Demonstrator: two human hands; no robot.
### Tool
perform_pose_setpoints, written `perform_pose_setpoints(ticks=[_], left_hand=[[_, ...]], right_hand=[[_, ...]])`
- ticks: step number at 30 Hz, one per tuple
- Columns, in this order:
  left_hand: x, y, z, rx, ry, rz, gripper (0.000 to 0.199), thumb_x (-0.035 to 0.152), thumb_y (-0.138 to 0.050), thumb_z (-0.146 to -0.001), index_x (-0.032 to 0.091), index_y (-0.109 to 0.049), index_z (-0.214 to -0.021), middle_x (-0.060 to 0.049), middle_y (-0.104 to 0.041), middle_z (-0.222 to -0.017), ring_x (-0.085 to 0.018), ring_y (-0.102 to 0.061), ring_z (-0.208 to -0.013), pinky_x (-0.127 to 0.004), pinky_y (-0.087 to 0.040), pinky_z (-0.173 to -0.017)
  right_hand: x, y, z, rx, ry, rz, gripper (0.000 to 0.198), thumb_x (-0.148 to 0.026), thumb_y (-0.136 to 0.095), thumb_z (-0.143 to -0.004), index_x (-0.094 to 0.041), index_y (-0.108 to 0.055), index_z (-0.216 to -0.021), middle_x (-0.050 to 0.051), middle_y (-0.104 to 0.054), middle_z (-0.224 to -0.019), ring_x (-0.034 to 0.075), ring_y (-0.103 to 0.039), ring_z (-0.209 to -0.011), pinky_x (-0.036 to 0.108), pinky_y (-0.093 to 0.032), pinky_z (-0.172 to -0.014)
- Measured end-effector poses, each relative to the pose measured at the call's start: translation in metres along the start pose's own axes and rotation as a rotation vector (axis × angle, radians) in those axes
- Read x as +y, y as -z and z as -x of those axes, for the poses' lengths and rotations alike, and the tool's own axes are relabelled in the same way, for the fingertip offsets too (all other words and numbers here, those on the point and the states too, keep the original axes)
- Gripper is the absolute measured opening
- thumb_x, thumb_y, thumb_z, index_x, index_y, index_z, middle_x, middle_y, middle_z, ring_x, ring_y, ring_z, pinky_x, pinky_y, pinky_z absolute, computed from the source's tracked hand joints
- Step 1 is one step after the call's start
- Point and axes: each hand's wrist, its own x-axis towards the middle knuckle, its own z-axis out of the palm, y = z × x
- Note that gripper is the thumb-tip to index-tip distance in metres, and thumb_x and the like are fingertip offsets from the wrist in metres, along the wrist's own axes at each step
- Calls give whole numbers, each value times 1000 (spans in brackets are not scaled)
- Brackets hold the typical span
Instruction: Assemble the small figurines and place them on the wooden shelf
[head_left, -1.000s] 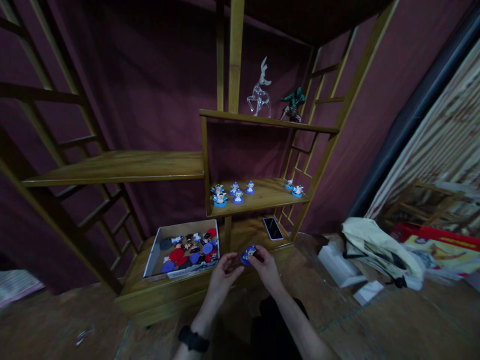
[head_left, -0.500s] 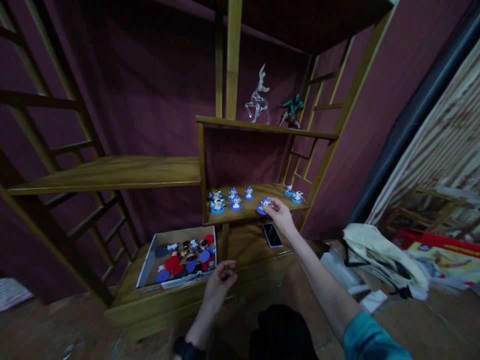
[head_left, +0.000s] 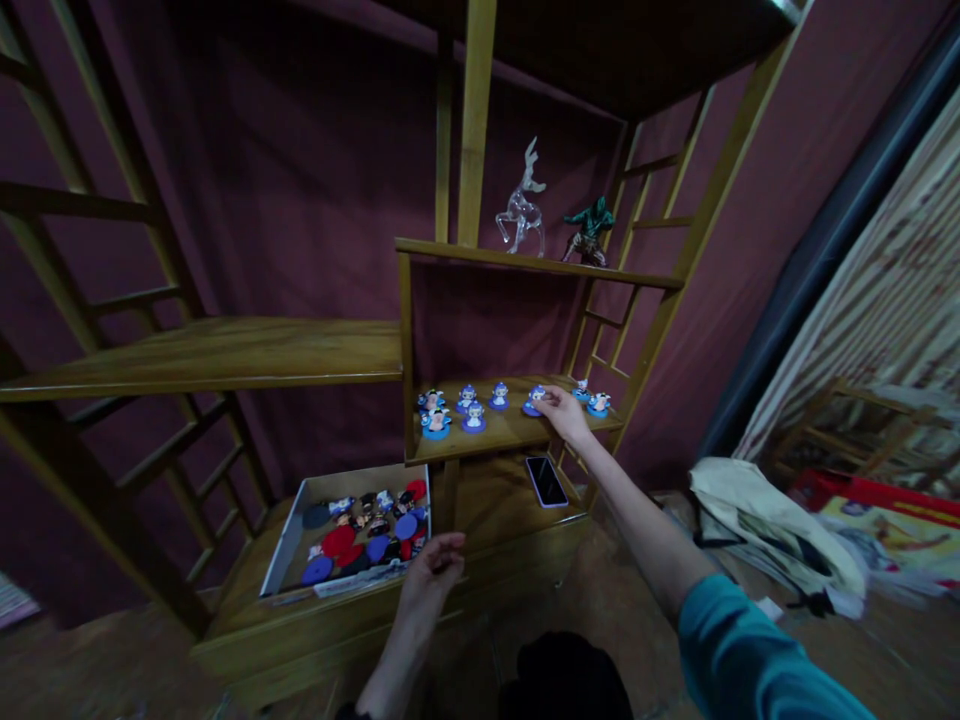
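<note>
I'd set the purple-based figurine (head_left: pixel 533 402) square on its base, pinched by the right hand (head_left: pixel 568 414) at the middle shelf (head_left: pixel 514 432), while the loosely curled, seemingly unladen left hand (head_left: pixel 431 578) stays beside the box (head_left: pixel 285 540).

Zero readable text over here

We're squinting at everything and can't read a single word, number or logo. The red and yellow package (head_left: pixel 892 525) at the far right has yellow marks along its red edge, could be lettering, but it's too blurry for us. Same deal with the open box (head_left: pixel 283 545): the print on its front side is too small to make out.
</note>
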Motion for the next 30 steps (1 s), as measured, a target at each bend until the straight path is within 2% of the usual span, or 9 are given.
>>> perform_pose_setpoints(ticks=[7, 11, 18, 24, 27, 30], left_hand=[[0, 0, -2, 49, 36, 74, 35, 23, -69, -55, 16, -66, -89, -8, -66, -92, -17, -59, -78, -30, -44, -75], [-6, 4, -9, 40, 117, 113, 38, 24, -72, -52, 16, -66, -89, -10, -67, -93, -20, -60, -81, -29, -45, -70], [-3, 6, -10, 6, 197, 184, 39, 26, -73, -56, 17, -65, -93, -9, -67, -94, -16, -61, -77, -25, -43, -65], [8, 2, -6, 38, 253, 213, 38, 27, -75, -52, 18, -67, -89, -9, -68, -92, -15, -62, -71, -26, -44, -64], [8, 2, -6, 35, 266, 219, 36, 28, -74, -53, 19, -67, -87, -7, -69, -91, -15, -62, -71, -25, -45, -64], [7, 3, -7, 29, 275, 225, 35, 29, -74, -54, 21, -67, -87, -5, -69, -91, -16, -62, -73, -25, -45, -65]], right_hand=[[19, 17, -38, 23, -40, 94, 34, -30, -67, -61, -13, -61, -90, 4, -66, -76, 14, -61, -67, 30, -49, -69], [25, 26, -56, 19, -52, 134, 28, -25, -68, -59, -13, -62, -84, 3, -66, -73, 13, -60, -66, 29, -48, -69], [24, 49, -82, -111, -109, 188, 22, -11, -74, -52, -14, -61, -70, 0, -65, -60, 13, -59, -56, 27, -49, -61], [23, 52, -90, -193, -143, 253, 23, -4, -73, -48, -13, -62, -66, -1, -63, -54, 11, -55, -50, 24, -47, -56], [24, 53, -91, -231, -142, 306, 27, -3, -72, -47, -11, -65, -72, -3, -63, -55, 9, -53, -50, 21, -45, -56], [22, 56, -95, -267, -118, 370, 31, -4, -68, -53, -10, -66, -83, -4, -63, -59, 6, -52, -51, 17, -42, -57]])
